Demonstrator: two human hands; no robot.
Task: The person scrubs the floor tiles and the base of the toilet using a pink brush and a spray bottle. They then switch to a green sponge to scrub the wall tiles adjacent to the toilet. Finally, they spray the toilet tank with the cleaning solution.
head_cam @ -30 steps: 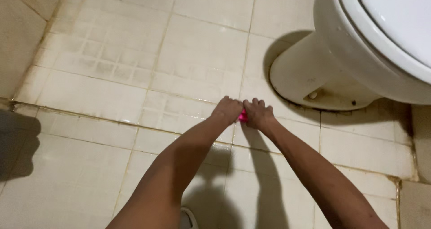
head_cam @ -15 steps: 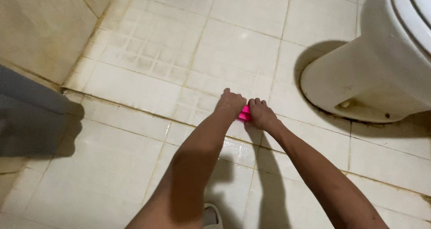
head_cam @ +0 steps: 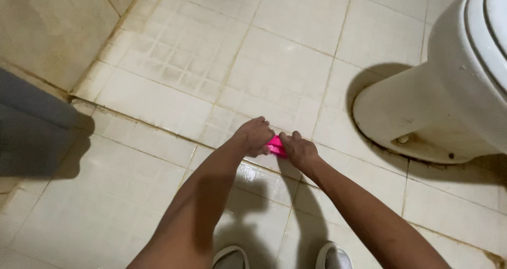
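Below, viewed from the head camera, both arms reach downward to a pale tiled floor (head_cam: 158, 105). Left hand (head_cam: 255, 136): fingers curled and clenched on the left end of a small bright pink object (head_cam: 275, 146). Right hand (head_cam: 299, 149): fingers likewise closed on the right end of the same pink object, so that the object lies between the two hands, touching both, low over or against the floor; whether it actually rests on the tiles cannot be told. Only a short middle strip of the pink object shows; its exact shape and kind cannot be told. Just beneath and toward the person from the hands, the tiles look wet and glossy, with the shadows of both arms falling across them. A dark grout line (head_cam: 158, 129) runs across the floor just beyond the left hand and passes near the fingertips. Well to the right of the right hand stands the base of a white toilet (head_cam: 422, 116), its foot ringed with brownish staining, its shadow spreading toward the hands but apart from them. Far to the left of the left hand, a dark grey shape (head_cam: 31, 121) enters from the frame edge beside a stained wall corner (head_cam: 79, 89). Nearest the person, below both forearms, the toes of two white shoes (head_cam: 229, 257) show at the lower edge.
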